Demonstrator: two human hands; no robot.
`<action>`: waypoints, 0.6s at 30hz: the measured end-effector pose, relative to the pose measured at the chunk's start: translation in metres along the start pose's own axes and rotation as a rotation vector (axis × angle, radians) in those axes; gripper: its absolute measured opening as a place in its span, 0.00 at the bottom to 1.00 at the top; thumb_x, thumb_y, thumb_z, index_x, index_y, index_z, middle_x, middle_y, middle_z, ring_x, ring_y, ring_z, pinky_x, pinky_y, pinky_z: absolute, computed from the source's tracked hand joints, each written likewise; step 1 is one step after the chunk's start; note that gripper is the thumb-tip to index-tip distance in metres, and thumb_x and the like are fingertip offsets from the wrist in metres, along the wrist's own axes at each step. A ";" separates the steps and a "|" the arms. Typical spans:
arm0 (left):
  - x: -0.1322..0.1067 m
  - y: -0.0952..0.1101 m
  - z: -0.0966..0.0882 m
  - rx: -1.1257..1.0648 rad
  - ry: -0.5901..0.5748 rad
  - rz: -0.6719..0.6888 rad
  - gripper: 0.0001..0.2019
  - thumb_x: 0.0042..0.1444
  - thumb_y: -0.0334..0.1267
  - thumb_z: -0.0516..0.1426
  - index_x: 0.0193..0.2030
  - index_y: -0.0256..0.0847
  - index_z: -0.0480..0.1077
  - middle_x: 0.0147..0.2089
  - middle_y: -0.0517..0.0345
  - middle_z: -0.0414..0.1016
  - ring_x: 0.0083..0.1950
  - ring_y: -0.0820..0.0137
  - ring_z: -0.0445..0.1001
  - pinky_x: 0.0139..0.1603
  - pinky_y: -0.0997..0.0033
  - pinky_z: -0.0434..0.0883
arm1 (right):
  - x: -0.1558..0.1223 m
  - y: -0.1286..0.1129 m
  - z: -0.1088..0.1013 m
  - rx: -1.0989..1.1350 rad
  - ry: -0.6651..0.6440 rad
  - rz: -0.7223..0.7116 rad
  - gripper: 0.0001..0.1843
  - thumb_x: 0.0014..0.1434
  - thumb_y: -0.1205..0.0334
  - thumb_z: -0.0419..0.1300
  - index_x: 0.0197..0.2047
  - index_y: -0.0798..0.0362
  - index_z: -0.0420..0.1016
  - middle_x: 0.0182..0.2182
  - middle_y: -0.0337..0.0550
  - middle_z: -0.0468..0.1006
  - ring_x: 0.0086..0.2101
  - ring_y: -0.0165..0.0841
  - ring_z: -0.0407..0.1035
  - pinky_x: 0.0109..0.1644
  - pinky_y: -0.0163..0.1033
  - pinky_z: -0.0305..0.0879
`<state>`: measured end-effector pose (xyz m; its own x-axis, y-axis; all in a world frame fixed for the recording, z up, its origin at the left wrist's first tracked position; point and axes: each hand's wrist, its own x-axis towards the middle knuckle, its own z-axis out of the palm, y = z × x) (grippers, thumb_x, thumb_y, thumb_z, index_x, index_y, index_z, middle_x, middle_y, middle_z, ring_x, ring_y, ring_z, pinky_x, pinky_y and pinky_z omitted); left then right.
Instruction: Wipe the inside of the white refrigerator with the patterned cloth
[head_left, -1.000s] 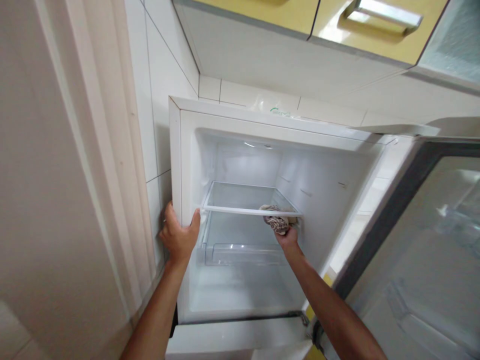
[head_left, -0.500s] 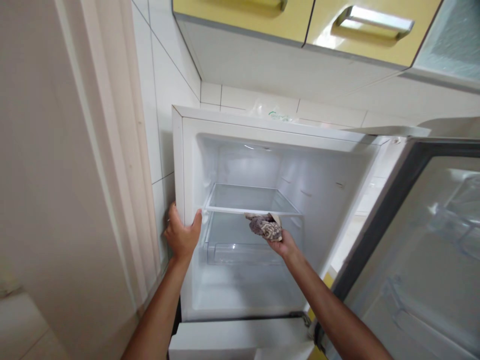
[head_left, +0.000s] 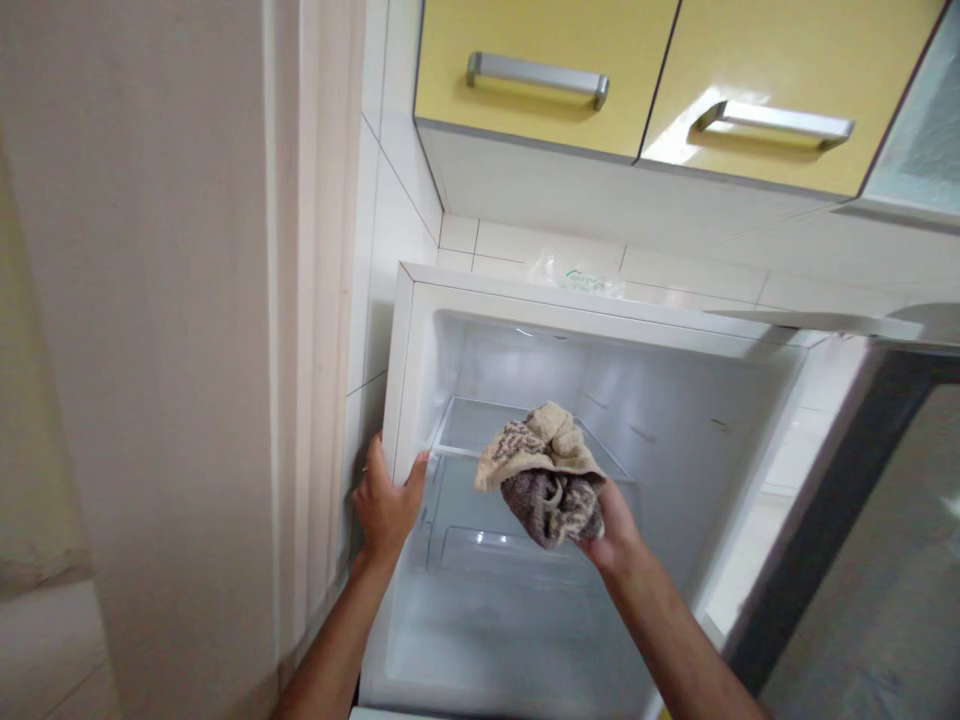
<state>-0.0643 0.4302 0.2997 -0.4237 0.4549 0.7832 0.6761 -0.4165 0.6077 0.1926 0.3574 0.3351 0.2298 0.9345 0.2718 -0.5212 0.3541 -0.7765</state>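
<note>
A crumpled beige and brown patterned cloth (head_left: 553, 478) is bunched in my right hand (head_left: 616, 530), raised in front of the fridge shelves. Its folds cover most of my fingers. My left hand (head_left: 388, 500) grips the left side wall of the white refrigerator (head_left: 397, 400), thumb at the front edge and fingers round the outer side. Behind the cloth are an upper glass shelf (head_left: 469, 425) and a lower glass shelf (head_left: 457, 490), with a clear plastic drawer (head_left: 480, 545) below.
The fridge door (head_left: 862, 560) stands open at the right. Yellow cabinets (head_left: 547, 30) with metal handles hang above. A clear plastic bag (head_left: 589, 280) lies on the fridge top. A pale door frame (head_left: 322, 300) rises close on the left.
My right hand has brought the cloth nearer to me, and more of it shows, fallen open. The view has tilted up and left. My left hand stays on the fridge edge.
</note>
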 end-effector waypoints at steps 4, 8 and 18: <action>-0.001 -0.002 0.001 -0.016 0.021 0.030 0.36 0.60 0.61 0.58 0.62 0.31 0.67 0.53 0.32 0.80 0.49 0.48 0.82 0.44 0.56 0.77 | 0.044 -0.006 0.054 -0.078 0.088 -0.189 0.18 0.54 0.59 0.65 0.49 0.48 0.73 0.40 0.40 0.83 0.45 0.39 0.78 0.52 0.46 0.76; -0.002 -0.005 0.002 -0.053 0.056 0.087 0.31 0.61 0.55 0.58 0.63 0.33 0.67 0.55 0.34 0.80 0.51 0.51 0.82 0.46 0.58 0.78 | 0.090 0.012 0.112 -0.296 0.062 -0.337 0.20 0.53 0.56 0.63 0.49 0.48 0.67 0.42 0.39 0.81 0.43 0.37 0.77 0.52 0.45 0.74; -0.004 -0.007 0.000 -0.027 0.148 0.287 0.27 0.67 0.47 0.53 0.65 0.29 0.64 0.51 0.35 0.82 0.48 0.54 0.84 0.43 0.62 0.79 | 0.193 0.055 0.170 -0.913 0.155 -0.598 0.18 0.62 0.60 0.44 0.55 0.50 0.57 0.55 0.52 0.72 0.55 0.38 0.67 0.62 0.47 0.64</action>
<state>-0.0676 0.4312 0.2923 -0.3027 0.1972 0.9325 0.7651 -0.5332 0.3611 0.0691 0.5636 0.4417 0.3763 0.5842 0.7191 0.4969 0.5279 -0.6888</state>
